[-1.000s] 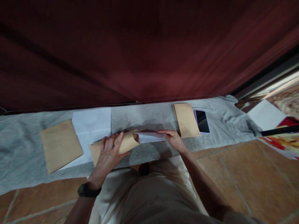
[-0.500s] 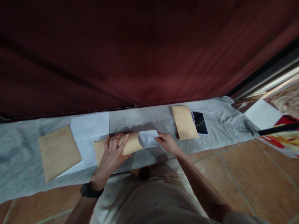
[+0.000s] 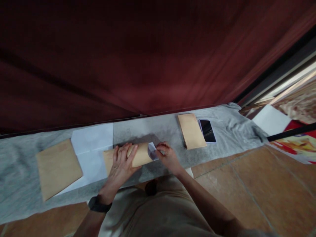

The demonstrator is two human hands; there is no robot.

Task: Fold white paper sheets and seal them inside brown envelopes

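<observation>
A brown paper envelope (image 3: 142,154) lies bowed on the grey cloth in front of me, its mouth to the right. My left hand (image 3: 122,161) grips it across the left part, thumb and fingers pressed on the paper. Out of the mouth pokes a short end of folded white paper (image 3: 151,150); most of that paper is hidden inside. The fingers of my right hand (image 3: 169,158) are closed in a pinch on this end. To the left, brown envelopes (image 3: 58,168) overlap white sheets (image 3: 95,144).
A stack of brown envelopes (image 3: 192,131) and a phone (image 3: 207,131) lie on the right of the grey cloth (image 3: 145,128). Behind it rises a dark red surface (image 3: 148,65). A dark bar (image 3: 293,131) crosses colourful printed paper (image 3: 300,144) at far right.
The white paper has slid left into the envelope, so less of it sticks out. My right hand has moved left with it, while my left hand keeps its hold.
</observation>
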